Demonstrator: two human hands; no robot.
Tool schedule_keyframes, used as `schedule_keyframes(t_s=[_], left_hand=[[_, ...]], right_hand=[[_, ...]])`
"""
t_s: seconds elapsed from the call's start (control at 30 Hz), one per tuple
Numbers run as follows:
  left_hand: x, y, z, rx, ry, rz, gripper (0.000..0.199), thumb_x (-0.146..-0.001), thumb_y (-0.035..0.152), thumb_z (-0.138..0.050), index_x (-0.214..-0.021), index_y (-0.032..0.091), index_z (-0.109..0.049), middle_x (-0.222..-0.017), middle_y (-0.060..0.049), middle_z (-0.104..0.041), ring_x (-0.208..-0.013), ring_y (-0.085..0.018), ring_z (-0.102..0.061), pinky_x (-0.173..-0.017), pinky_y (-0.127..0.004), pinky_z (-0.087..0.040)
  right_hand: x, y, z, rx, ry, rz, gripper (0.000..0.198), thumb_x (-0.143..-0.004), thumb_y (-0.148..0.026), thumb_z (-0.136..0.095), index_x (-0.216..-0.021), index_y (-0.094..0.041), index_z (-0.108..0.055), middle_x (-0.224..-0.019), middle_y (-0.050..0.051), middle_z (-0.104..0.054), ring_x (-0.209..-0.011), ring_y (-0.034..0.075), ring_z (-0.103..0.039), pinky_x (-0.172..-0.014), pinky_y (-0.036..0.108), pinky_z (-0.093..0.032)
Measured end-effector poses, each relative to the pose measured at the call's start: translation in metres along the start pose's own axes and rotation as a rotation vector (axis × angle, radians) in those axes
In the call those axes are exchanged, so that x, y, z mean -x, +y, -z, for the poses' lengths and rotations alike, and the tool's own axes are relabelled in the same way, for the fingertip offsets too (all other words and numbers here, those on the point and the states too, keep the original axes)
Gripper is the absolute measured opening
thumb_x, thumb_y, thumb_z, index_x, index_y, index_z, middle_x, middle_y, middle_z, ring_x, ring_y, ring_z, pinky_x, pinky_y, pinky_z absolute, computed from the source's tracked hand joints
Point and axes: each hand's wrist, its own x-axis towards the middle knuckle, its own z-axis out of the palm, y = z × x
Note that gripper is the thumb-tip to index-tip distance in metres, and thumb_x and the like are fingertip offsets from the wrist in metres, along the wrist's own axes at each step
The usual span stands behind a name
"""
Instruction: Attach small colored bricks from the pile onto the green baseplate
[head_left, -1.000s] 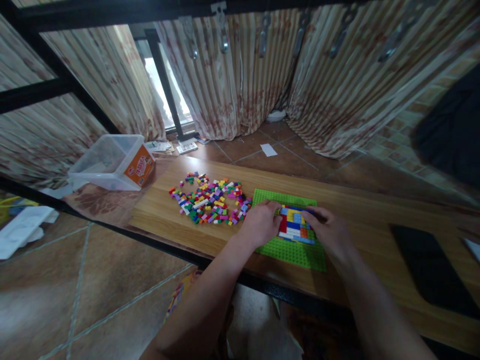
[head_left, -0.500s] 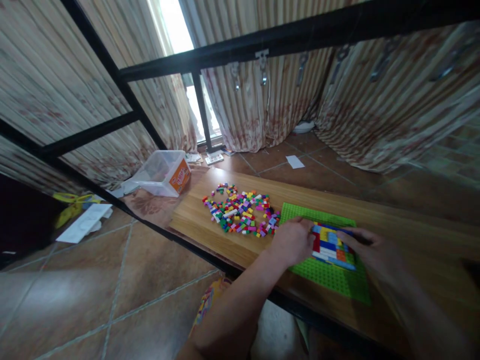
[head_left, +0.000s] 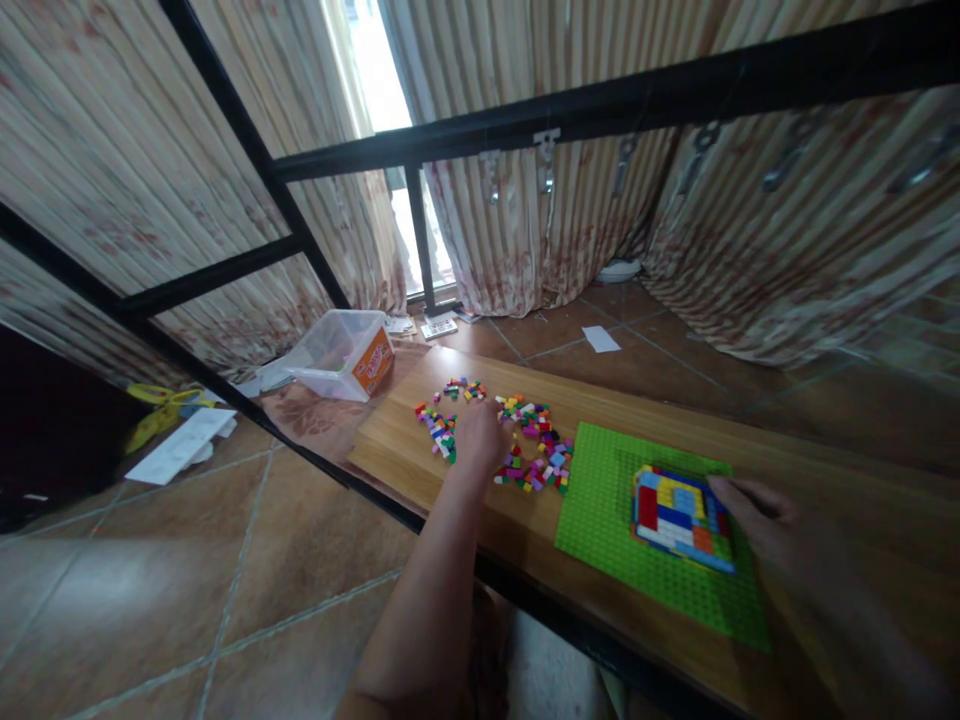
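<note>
My left hand (head_left: 480, 440) is down in the loose pile of small coloured toy bricks (head_left: 534, 420), over its middle. Its fingers point away and are blurred, so what they touch is hidden. On the green baseplate (head_left: 600, 500) sits a low rectangular toy brick build (head_left: 679, 515) with red, yellow, blue, white and orange bricks on top and a light blue front edge. My right hand (head_left: 757, 515) is at the build's far right corner, thumb and finger closed against its edge; the other fingers are curled under and partly in shadow.
The wooden table (head_left: 405, 480) has a dark front edge. Beyond its left end stands a clear plastic box (head_left: 334, 350) with an orange label. A black metal frame (head_left: 465, 140) with hanging clips crosses above, before striped curtains. Paper (head_left: 600, 339) lies on the tiled floor.
My left hand has left the brick build and moved left into the loose pile. My right hand stays at the build's right side. The whole view has shifted slightly.
</note>
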Motion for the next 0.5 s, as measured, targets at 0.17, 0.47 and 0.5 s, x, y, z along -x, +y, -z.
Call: schedule_keyframes(t_s=[0.17, 0.47, 0.5], left_hand=[[-0.006, 0.002, -0.006, -0.027, 0.011, -0.003, 0.025, -0.083, 0.029, -0.062, -0.103, 0.015, -0.070, -0.106, -0.014, -0.068, -0.101, -0.026, -0.064, -0.090, -0.036, -0.050], [-0.027, 0.009, -0.037, 0.037, 0.003, -0.328, 0.053, -0.081, 0.008, -0.047, -0.134, 0.012, -0.054, -0.138, -0.013, -0.056, -0.128, -0.023, -0.048, -0.113, -0.039, -0.033], [-0.027, 0.011, -0.039, 0.037, -0.018, -0.363, 0.056, -0.080, 0.007, -0.047, -0.136, 0.012, -0.052, -0.142, -0.014, -0.053, -0.131, -0.023, -0.047, -0.114, -0.038, -0.033]], right_hand=[[-0.005, 0.002, 0.005, 0.011, 0.002, -0.033, 0.032, -0.071, -0.055, -0.063, -0.084, -0.028, -0.074, -0.088, 0.011, -0.076, -0.085, 0.035, -0.071, -0.076, 0.046, -0.052], [0.002, -0.004, 0.006, -0.020, 0.048, -0.012, 0.028, -0.070, -0.051, -0.064, -0.083, -0.029, -0.074, -0.092, 0.009, -0.077, -0.093, 0.035, -0.070, -0.084, 0.048, -0.051], [0.001, -0.002, 0.006, -0.022, 0.040, 0.005, 0.029, -0.070, -0.051, -0.064, -0.085, -0.028, -0.074, -0.094, 0.010, -0.077, -0.095, 0.035, -0.070, -0.086, 0.048, -0.050]])
